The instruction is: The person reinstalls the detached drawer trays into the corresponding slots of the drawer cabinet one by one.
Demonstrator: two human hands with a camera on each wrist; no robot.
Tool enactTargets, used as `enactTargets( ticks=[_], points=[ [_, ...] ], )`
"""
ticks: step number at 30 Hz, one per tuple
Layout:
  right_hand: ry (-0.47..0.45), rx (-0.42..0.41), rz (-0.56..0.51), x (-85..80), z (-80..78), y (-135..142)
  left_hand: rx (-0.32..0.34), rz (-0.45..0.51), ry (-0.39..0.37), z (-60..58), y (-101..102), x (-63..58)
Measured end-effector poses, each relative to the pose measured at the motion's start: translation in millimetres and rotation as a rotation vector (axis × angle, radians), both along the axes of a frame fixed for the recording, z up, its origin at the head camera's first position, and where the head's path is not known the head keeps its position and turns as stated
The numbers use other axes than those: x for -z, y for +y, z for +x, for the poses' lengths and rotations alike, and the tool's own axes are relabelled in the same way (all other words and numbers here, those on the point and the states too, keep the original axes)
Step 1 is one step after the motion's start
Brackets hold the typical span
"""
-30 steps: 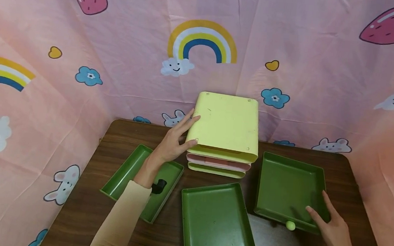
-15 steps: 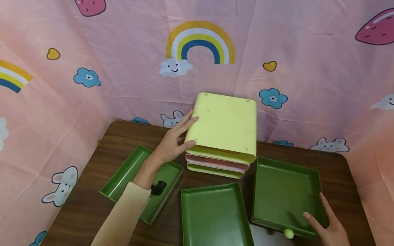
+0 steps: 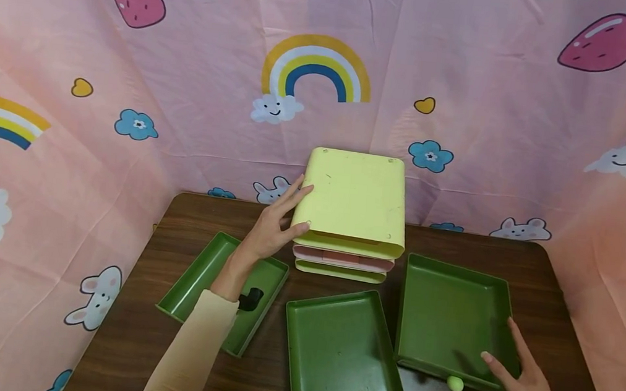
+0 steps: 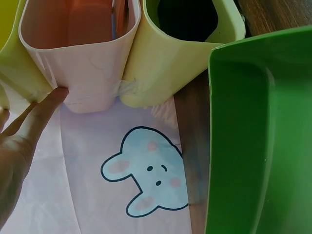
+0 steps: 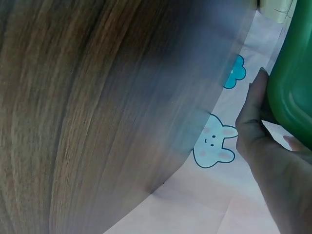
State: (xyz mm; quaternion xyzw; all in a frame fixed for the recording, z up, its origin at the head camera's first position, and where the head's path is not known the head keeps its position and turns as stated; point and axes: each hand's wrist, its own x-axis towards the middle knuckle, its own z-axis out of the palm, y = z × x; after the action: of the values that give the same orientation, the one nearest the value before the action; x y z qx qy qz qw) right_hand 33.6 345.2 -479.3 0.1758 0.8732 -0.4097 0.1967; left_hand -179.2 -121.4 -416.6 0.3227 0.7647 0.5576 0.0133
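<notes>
A stacked desk organizer (image 3: 352,196), with yellow and pink shells, stands at the back of the table, its openings facing forward. My left hand (image 3: 271,229) rests with spread fingers against its left side and top edge. The left wrist view shows a fingertip touching the side near the pink shell (image 4: 92,78). At the right, my right hand (image 3: 528,379) grips the right side of a green drawer (image 3: 453,319), thumb over the rim. In the right wrist view, fingers reach along the outside of that drawer. A light green knob (image 3: 455,384) sits on its front.
Another green drawer (image 3: 341,353) lies at front centre, with a knob on its near edge. Under my left forearm, a third green drawer (image 3: 199,279) holds a small black object (image 3: 252,299). Printed pink cloth (image 3: 214,44) hangs behind the wooden table (image 3: 128,328).
My right hand has brought the right-hand green drawer a little nearer and slightly left. My left hand stays against the organizer. The head view has shifted slightly.
</notes>
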Motion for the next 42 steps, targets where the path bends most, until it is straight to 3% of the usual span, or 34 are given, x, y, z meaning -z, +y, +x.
enactTargets(
  ticks=[10,19,30,42],
  points=[
    [-0.129,0.014,0.002,-3.0,5.4,-9,0.000,0.013,0.000,-0.1,1,0.2],
    [-0.155,-0.020,-0.027,3.6,18.9,-19,-0.006,0.008,0.007,-0.1,2,3.2],
    [-0.120,-0.005,-0.036,-2.6,26.9,-27,-0.013,0.013,0.017,1.2,1,2.3],
    [0.041,0.013,-0.114,-6.3,35.8,-38,-0.011,0.018,0.020,1.1,2,1.4]
  ],
)
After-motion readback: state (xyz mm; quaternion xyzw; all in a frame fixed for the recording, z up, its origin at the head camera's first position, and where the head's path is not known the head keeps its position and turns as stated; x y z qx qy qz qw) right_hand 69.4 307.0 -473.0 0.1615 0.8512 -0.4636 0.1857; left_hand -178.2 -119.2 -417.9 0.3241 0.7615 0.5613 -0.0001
